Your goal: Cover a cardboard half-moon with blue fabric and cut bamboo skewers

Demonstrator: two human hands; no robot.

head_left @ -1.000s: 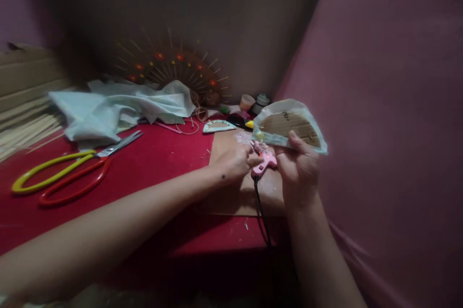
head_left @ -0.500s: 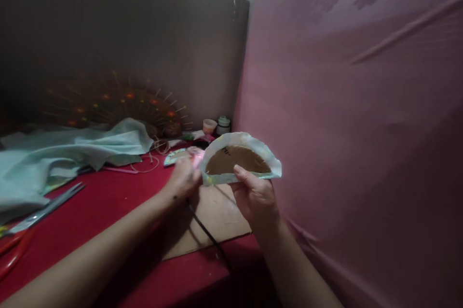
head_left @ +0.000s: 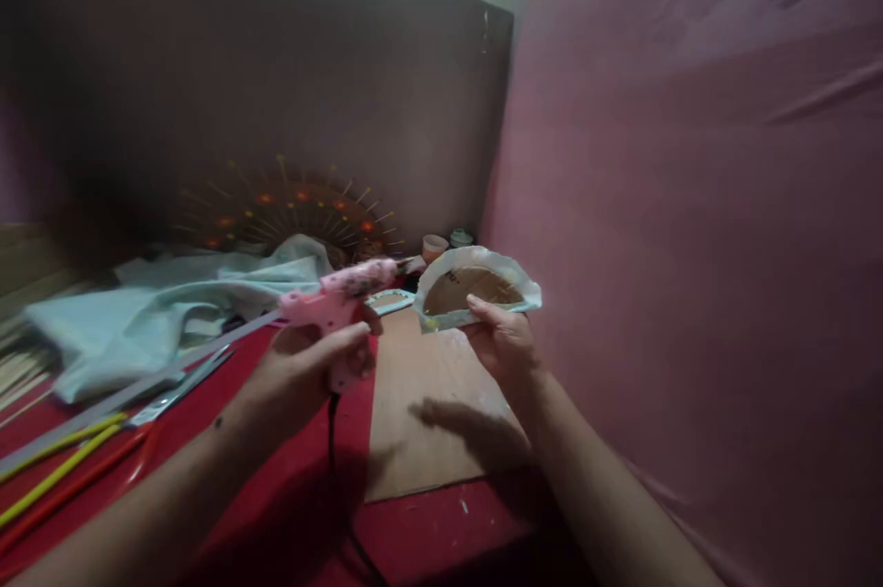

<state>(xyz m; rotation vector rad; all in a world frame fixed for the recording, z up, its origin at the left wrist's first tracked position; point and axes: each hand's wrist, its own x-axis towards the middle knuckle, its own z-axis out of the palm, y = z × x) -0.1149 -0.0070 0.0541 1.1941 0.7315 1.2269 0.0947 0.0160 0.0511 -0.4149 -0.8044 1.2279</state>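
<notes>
A pink hot glue gun [head_left: 359,279] is in my left hand [head_left: 321,357], whose fingers wrap round its handle. A long glue stick juts from the gun's rear, and its nozzle points right, close to the cardboard half-round. My right hand [head_left: 502,334] pinches that cardboard half-round [head_left: 455,291] by its straight lower edge, thumb on the near face. Pale fabric is folded over the rim of the piece, leaving brown cardboard bare in the middle. Below both hands lies a tan board [head_left: 420,421], with their shadows on it.
Scissors [head_left: 166,403] with red and yellow handles lie at left beside crumpled pale green fabric [head_left: 200,293]. Behind stand a decorated fan shape [head_left: 296,210], a small cup [head_left: 434,247] and a jar [head_left: 461,238]. Another fabric-edged piece [head_left: 391,300] lies beyond the board. Pink cloth hangs at right.
My left hand has drawn back left from the half-round, bringing the glue gun into full view. My right hand still holds the piece. The camera view has turned left.
</notes>
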